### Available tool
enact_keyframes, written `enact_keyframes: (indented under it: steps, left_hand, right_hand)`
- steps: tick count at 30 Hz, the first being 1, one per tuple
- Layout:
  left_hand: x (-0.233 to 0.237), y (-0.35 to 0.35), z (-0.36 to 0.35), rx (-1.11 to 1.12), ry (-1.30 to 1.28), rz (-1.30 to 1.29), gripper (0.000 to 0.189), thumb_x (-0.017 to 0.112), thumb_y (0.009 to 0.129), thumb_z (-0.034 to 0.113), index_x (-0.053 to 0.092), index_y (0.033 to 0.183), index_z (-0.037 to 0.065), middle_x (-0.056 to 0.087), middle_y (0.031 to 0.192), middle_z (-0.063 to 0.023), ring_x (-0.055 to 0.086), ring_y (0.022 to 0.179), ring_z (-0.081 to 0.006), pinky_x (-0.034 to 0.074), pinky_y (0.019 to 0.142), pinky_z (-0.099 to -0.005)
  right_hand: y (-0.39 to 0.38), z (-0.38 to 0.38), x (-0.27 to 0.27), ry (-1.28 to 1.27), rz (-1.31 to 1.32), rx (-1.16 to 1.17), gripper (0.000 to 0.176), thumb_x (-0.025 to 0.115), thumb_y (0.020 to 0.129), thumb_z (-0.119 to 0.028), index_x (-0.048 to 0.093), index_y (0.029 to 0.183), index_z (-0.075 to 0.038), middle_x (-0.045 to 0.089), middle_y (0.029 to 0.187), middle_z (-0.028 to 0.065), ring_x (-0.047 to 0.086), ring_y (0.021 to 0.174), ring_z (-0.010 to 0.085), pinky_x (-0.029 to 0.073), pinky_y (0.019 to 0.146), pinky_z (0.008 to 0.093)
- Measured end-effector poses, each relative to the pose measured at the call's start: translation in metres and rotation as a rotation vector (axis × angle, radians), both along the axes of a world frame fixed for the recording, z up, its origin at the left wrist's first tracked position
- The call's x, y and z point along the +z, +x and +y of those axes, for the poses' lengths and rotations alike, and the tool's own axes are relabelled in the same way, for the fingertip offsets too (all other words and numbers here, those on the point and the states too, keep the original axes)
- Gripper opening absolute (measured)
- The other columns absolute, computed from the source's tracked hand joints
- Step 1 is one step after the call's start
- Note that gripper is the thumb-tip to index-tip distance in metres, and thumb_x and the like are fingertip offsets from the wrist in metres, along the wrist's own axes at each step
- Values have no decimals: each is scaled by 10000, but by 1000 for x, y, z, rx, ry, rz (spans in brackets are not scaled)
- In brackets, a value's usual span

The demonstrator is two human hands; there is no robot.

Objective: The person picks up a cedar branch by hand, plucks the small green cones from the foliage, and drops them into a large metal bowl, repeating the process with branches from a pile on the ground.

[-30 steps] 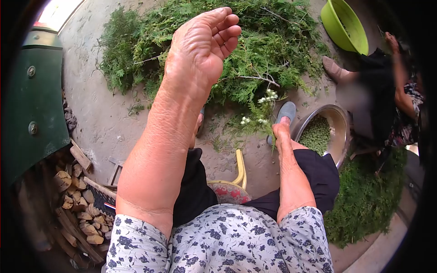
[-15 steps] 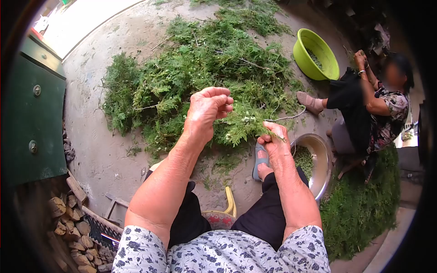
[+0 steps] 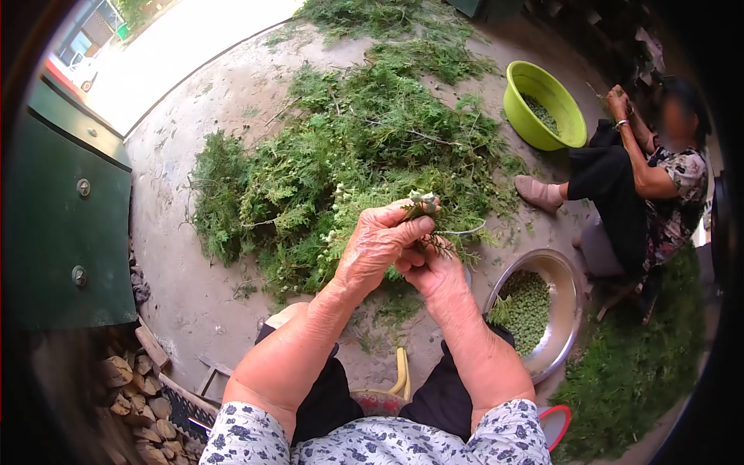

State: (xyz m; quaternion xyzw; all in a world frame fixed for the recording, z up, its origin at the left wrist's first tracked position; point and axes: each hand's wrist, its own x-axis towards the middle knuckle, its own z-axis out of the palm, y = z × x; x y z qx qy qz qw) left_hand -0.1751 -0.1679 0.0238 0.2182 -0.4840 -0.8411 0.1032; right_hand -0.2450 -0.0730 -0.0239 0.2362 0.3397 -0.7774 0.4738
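Note:
My left hand (image 3: pixel 381 242) and my right hand (image 3: pixel 432 267) are together in front of my body, over the near edge of a pile of cut conifer branches (image 3: pixel 349 147). Both have their fingers closed on a leafy conifer sprig (image 3: pixel 448 246). Pale green cones (image 3: pixel 422 200) poke out above my left thumb and fingertips. The sprig's lower part goes into my right fingers, where the exact grip is hidden. To the right of my right hand, a metal basin (image 3: pixel 572 298) holds many small green cones (image 3: pixel 528 314), with a leafy bit at its left side.
A lime-green tub (image 3: pixel 575 133) with green cones inside stands at the upper right. Beside it another person (image 3: pixel 655 174) sits with both hands raised. More greenery (image 3: pixel 620 387) lies at the lower right. Chopped firewood (image 3: pixel 151 407) and a green metal cabinet (image 3: pixel 77 225) are on the left.
My left hand has come right and down to meet my right hand and now grips the sprig's cone end. My right hand has moved left and down. The view has shifted a little.

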Motion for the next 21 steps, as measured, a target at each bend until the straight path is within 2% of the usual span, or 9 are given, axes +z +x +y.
enact_keyframes:
  steps: [4, 6, 7, 10, 13, 16, 18, 20, 21]
  left_hand:
    - [1, -3, 2, 43, 3, -33, 144, 634, 827, 110, 638, 939, 19, 625, 755, -26, 550, 601, -78, 453, 526, -218]
    - [1, -5, 2, 67, -30, 18, 133, 631, 828, 108, 638, 931, 24, 623, 762, -17, 546, 608, -73, 449, 530, -214]
    - [1, -7, 2, 93, -57, 71, 122, 628, 830, 107, 637, 924, 29, 621, 769, -8, 543, 615, -68, 445, 533, -210]
    - [1, -9, -2, 137, -191, 121, 114, 616, 841, 110, 635, 923, 34, 604, 761, 21, 526, 625, -57, 435, 543, -204]
    - [6, -12, 2, 113, -324, 18, 123, 575, 873, 139, 588, 837, 22, 522, 664, 43, 455, 573, -36, 383, 509, -202]
    - [3, -16, 7, 61, -420, 0, 152, 560, 887, 157, 575, 820, 22, 509, 649, 40, 454, 569, -37, 376, 499, -203]
    - [2, -18, 9, 60, -452, -12, 189, 551, 894, 168, 552, 780, 18, 498, 630, 31, 449, 558, -41, 372, 488, -210]
    - [-3, -18, 8, 21, -468, -25, 158, 548, 891, 152, 617, 925, 14, 550, 685, 29, 490, 595, -44, 403, 515, -204]
    - [-2, -18, 8, 23, -469, -40, 169, 552, 881, 158, 619, 931, 11, 548, 670, 27, 487, 595, -42, 408, 519, -202]
  right_hand:
    - [-1, 4, -8, -74, -14, 126, 268, 560, 851, -323, 545, 851, -55, 514, 652, 27, 430, 457, 125, 388, 450, 298]
    - [-7, 13, -4, -121, 296, 332, 216, 603, 814, -269, 553, 800, -59, 571, 674, 62, 513, 502, 138, 428, 440, 303]
    - [-15, 14, 3, 57, 454, 471, 233, 606, 829, -267, 576, 849, -37, 593, 717, 62, 549, 542, 129, 443, 435, 283]
    - [-23, 11, 18, 394, 775, 184, 233, 577, 871, -248, 598, 912, -19, 589, 737, 41, 546, 592, 107, 450, 490, 254]
    - [-40, 16, 35, 411, 1163, -137, 237, 552, 902, -232, 611, 941, -6, 581, 771, 11, 503, 689, 76, 430, 641, 224]
    - [-37, 17, 59, 536, 1690, -67, 250, 648, 828, -226, 602, 912, 5, 560, 877, 60, 541, 749, 136, 447, 677, 263]
    - [-32, 14, 55, 558, 1758, 18, 239, 684, 793, -192, 605, 888, 12, 554, 888, 76, 567, 774, 152, 461, 697, 281]
    - [-25, 13, 53, 352, 1311, 109, 211, 677, 799, -154, 606, 894, 21, 566, 861, 72, 563, 750, 133, 459, 681, 266]
    - [-27, 14, 49, 355, 1308, 110, 211, 677, 799, -154, 606, 894, 21, 566, 861, 72, 563, 750, 133, 459, 681, 266]
